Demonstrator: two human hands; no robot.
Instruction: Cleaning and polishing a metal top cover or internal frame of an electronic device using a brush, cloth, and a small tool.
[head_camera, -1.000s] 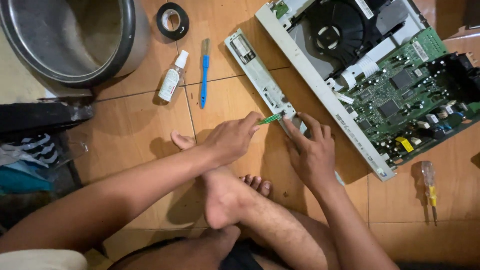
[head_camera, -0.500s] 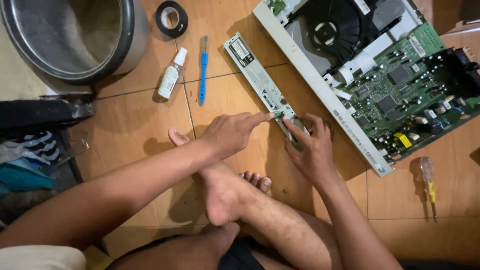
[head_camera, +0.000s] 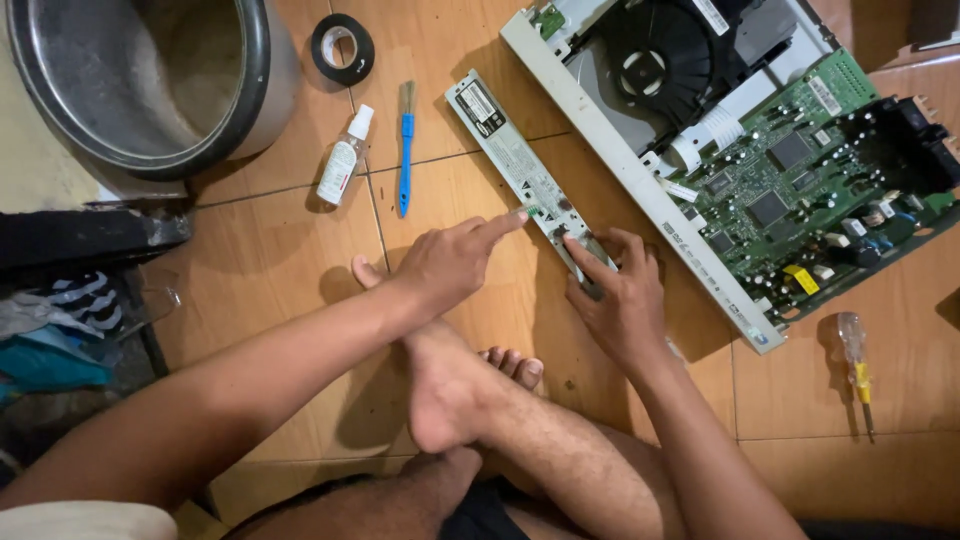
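Two hands: both on one long grey panel (head_camera: 520, 170) that lies slantwise on the tiled floor (head_camera: 270, 250).
Left hand (head_camera: 450, 262): forefinger stretched out, its tip touching the panel's near edge at a small green spot; other fingers curled in; it grips nothing.
Right hand (head_camera: 618, 300): fingers spread over the panel's lower end, forefinger pressing down on it; whether it grips the end or only pins it, I cannot tell.
Change: a second ago a small green piece showed between the two hands, pinched at the left fingertips; now the left hand is opened to a point and that piece no longer shows in the fingers.
What that means: judged from this, the green piece now sits at or in the panel and the work has passed from holding to pressing or probing.
Panel: just left of the white case (head_camera: 640, 190), apart from it.
Case: opened, a black drive (head_camera: 650, 70) and a green board (head_camera: 800, 190) bare inside.
Near the panel: blue brush (head_camera: 406, 150), small white bottle (head_camera: 343, 158), black tape roll (head_camera: 342, 48).
Far left: metal pot (head_camera: 150, 80).
Right: screwdriver (head_camera: 856, 365), well apart from both hands.
Foot (head_camera: 450, 385): bare, between the forearms.
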